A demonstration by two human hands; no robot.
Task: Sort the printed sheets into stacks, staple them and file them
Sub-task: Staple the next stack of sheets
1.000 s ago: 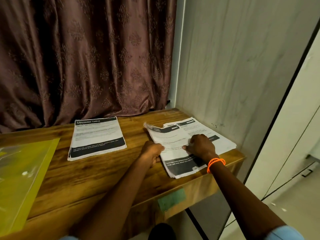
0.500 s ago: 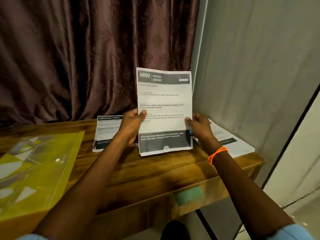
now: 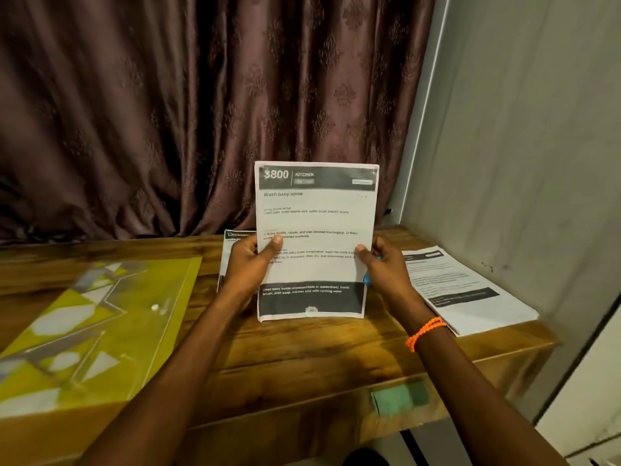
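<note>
I hold a printed sheet upright over the wooden table, my left hand on its left edge, my right hand on its right. Its dark top band reads "$800" and "KITCHEN"; below that, the heading "Wash baby bottle". Smaller lines mention a used baby bottle beside a sink and a bottle brush nearby. Its dark bottom band lists baby bottle, brush, dish soap, kitchen sink with running water. Behind the sheet's left edge, another stack shows a header beginning "DRESSING". Right of the sheet, the print on a third stack is too small to read.
</note>
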